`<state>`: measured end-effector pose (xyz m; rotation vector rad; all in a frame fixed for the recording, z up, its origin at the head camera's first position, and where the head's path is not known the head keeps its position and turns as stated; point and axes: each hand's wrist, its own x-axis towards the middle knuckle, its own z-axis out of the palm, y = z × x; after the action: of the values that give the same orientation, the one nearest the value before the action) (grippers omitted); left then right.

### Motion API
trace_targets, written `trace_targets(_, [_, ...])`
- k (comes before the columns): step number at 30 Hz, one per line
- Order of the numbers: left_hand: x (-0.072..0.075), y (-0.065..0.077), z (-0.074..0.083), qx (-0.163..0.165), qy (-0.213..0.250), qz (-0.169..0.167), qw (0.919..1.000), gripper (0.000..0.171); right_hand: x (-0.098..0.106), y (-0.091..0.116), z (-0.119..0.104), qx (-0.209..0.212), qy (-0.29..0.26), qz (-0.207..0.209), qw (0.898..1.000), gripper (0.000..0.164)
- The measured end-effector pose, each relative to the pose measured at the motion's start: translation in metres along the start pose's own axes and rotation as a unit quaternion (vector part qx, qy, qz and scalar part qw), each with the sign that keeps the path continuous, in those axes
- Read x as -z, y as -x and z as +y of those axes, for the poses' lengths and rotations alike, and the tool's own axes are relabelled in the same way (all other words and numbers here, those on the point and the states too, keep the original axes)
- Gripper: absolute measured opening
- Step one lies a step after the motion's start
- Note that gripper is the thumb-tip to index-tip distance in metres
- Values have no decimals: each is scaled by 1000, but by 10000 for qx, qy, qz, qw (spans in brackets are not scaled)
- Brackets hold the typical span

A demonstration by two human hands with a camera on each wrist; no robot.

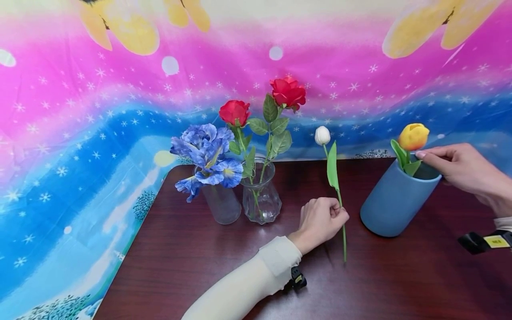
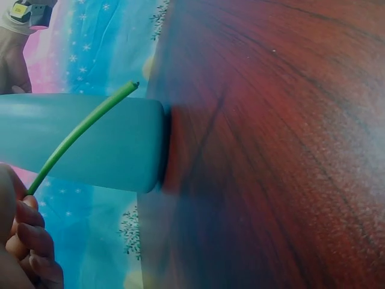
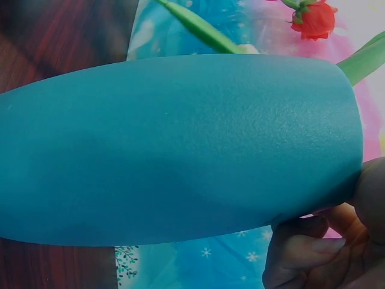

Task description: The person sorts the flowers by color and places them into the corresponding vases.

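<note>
My left hand (image 1: 322, 222) pinches the stem of a white tulip (image 1: 322, 135) and holds it upright above the table, left of a blue vase. In the left wrist view the bare green stem end (image 2: 84, 126) sticks out past the curled fingers (image 2: 37, 238) and overlaps the vase. The blue vase (image 1: 400, 200) stands on the table with a yellow-orange tulip (image 1: 414, 137) in it. At the vase's right rim, my right hand (image 1: 468, 169) grips the edge between thumb and fingers. The right wrist view shows the vase wall (image 3: 180, 150) filling most of the picture.
Left of my hands stands a clear glass vase (image 1: 262, 206) with two red roses (image 1: 288, 92). Beside it a frosted glass (image 1: 222, 204) holds blue irises (image 1: 208, 153). All stand on a dark red-brown wooden table (image 1: 192, 266), with a colourful printed cloth (image 1: 240, 53) hanging behind.
</note>
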<state>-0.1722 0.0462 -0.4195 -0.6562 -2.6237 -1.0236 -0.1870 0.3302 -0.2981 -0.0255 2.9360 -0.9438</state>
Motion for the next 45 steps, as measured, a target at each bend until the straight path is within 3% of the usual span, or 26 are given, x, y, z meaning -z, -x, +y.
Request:
trace_targets(15, [11,-4,8,-641,393,690,9948,24,1,-1,1,33,37,56,10000,64])
trace_targets(31, [28,-7,20,-735,845,1305,9851,18,0,0,0,46,13,4,10000,63])
trace_targets(45, [44,-12,33,-806,1316,1461,9772,20,1,2,0,-33,19,-42,10000,65])
